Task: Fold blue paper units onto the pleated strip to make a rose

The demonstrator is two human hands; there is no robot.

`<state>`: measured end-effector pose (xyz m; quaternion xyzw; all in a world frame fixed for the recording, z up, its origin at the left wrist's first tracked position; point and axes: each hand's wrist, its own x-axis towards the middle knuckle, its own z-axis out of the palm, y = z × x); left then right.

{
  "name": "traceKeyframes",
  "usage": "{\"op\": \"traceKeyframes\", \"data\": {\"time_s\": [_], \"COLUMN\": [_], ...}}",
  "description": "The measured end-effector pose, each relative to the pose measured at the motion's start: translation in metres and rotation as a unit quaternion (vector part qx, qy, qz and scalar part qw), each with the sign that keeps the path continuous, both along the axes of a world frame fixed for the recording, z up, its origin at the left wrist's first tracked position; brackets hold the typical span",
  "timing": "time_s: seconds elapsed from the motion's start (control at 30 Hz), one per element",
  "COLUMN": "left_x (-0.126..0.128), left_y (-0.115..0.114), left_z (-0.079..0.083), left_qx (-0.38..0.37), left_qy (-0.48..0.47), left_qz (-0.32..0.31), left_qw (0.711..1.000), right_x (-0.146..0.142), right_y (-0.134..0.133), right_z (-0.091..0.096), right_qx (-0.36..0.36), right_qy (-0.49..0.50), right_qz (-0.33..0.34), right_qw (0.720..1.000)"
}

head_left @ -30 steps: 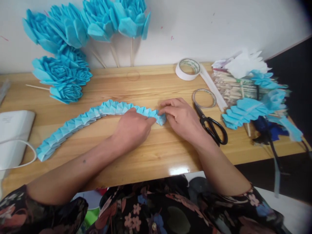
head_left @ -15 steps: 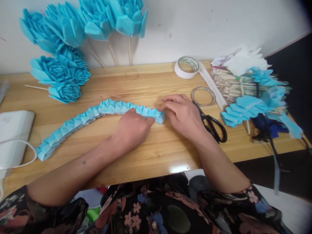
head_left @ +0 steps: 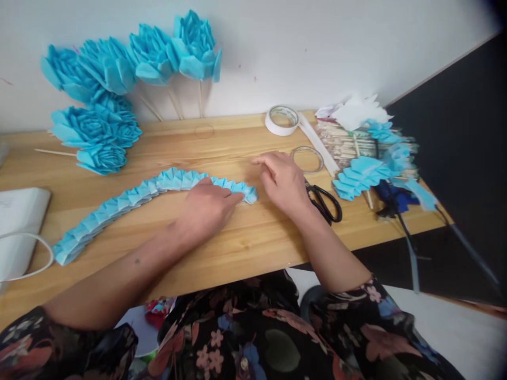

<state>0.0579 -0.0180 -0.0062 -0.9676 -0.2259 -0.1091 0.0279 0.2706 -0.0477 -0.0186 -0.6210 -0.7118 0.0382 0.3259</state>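
Note:
A long pleated strip of light blue crepe paper lies curved across the wooden table. My left hand rests over it near its right end, fingers curled and closed on the folds; the fingertips are partly hidden. Just right of the strip's tip, my right hand hovers apart from it, with fingers loosely bent, the index stretched leftward and nothing visible in them. Close to the right wrist lie black-handled scissors, their blades partly hidden by the hand.
Blue paper flowers on sticks lean on the wall, with more flowers lying at the left. A white tape roll, a thinner ring of tape and bundled sticks with blue pleated paper are at right. A white device stands left.
My right hand has moved off the strip's right end and is now apart from it. My left hand stays on the strip. The whole view has shifted toward the right.

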Motion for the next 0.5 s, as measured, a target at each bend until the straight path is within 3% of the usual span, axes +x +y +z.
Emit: {"op": "traceKeyframes", "data": {"time_s": [0.17, 0.3, 0.5], "left_x": [-0.008, -0.011, -0.016], "left_y": [0.006, 0.013, 0.019], "left_z": [-0.006, -0.007, 0.002], "left_qx": [-0.005, -0.041, -0.058], "left_qy": [-0.088, -0.099, -0.178], "left_qz": [0.008, 0.052, 0.123], "left_qw": [0.996, 0.993, 0.975], "right_x": [0.029, 0.071, 0.111], "right_y": [-0.005, -0.023, -0.032], "right_z": [0.015, 0.033, 0.019], "right_qx": [0.041, -0.013, -0.111], "right_qy": [0.014, -0.102, -0.275], "right_qz": [-0.065, -0.093, -0.06], "right_qw": [0.997, 0.99, 0.953]}}
